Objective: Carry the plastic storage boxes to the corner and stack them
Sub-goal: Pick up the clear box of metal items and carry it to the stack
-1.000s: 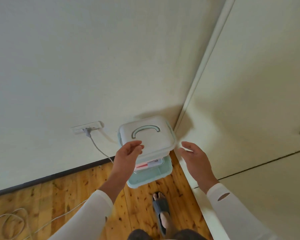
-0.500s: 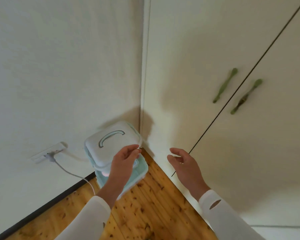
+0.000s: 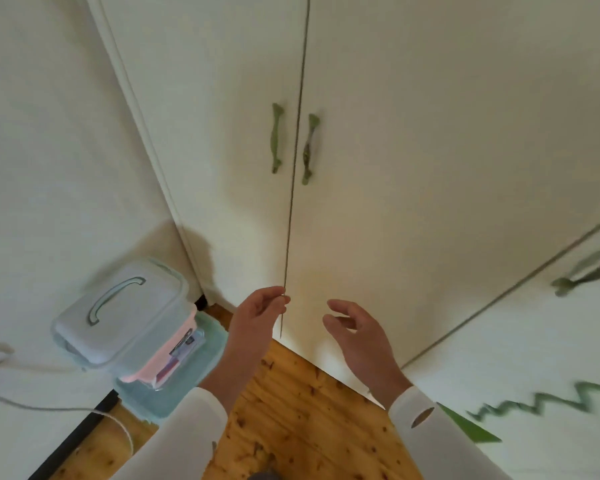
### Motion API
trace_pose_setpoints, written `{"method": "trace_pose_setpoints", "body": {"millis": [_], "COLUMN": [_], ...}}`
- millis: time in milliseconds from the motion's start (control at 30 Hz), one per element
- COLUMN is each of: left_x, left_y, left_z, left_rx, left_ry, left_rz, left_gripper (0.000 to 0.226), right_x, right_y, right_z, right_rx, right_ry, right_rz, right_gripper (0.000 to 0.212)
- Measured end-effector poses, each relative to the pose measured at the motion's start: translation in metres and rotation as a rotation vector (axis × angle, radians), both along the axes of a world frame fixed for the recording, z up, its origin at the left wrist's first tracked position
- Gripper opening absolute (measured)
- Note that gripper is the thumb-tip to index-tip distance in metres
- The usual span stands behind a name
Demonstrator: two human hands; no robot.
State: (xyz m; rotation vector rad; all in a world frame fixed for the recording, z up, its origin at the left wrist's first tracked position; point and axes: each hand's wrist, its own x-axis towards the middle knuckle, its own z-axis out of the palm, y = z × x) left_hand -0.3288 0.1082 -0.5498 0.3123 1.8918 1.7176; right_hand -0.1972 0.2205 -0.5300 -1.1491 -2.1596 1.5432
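Note:
A stack of plastic storage boxes stands on the wooden floor in the corner at lower left. The top box [image 3: 129, 313] has a pale lid with a teal handle. Under it sits a pink-lidded box [image 3: 168, 362], and at the bottom a wider teal-lidded box [image 3: 187, 382]. My left hand [image 3: 257, 323] hangs in the air to the right of the stack, fingers loosely curled, holding nothing. My right hand [image 3: 361, 337] is raised in front of the cupboard, fingers relaxed and empty.
White cupboard doors [image 3: 413, 168] with green handles [image 3: 276, 138] fill the view ahead. A wall [image 3: 49, 150] is on the left, with a socket and white cable [image 3: 32, 405] running to the floor. Bare wooden floor [image 3: 291, 427] lies below my arms.
My left hand has let go of the top box and drawn away to the right. The view has swung right, from the corner toward the cupboard doors.

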Motion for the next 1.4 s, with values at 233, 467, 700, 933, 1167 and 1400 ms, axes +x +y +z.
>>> {"method": "trace_pose_setpoints", "body": {"millis": [233, 467, 700, 933, 1167, 1400], "left_x": [0.107, 0.229, 0.349, 0.480, 0.574, 0.651], "left_y": [0.062, 0.109, 0.152, 0.198, 0.220, 0.254], "left_z": [0.009, 0.021, 0.029, 0.037, 0.037, 0.040], "left_rx": [-0.058, -0.069, -0.066, -0.070, -0.086, -0.056], "left_ry": [0.051, 0.076, 0.091, 0.151, 0.221, 0.277], "left_rz": [-0.231, -0.468, -0.699, -0.992, -1.230, -1.443], "left_gripper": [0.017, 0.016, 0.016, 0.015, 0.016, 0.017], "right_x": [0.125, 0.263, 0.395, 0.528, 0.615, 0.680], "right_y": [0.034, 0.050, 0.056, 0.051, 0.045, 0.049], "right_z": [0.001, 0.003, 0.008, 0.005, 0.008, 0.010], "right_rx": [-0.009, -0.050, -0.044, -0.024, -0.050, -0.079], "right_ry": [0.026, 0.071, 0.121, 0.150, 0.167, 0.169], "right_rz": [-0.215, -0.434, -0.688, -0.986, -1.216, -1.401], "right_gripper": [0.025, 0.027, 0.026, 0.021, 0.030, 0.030]}}
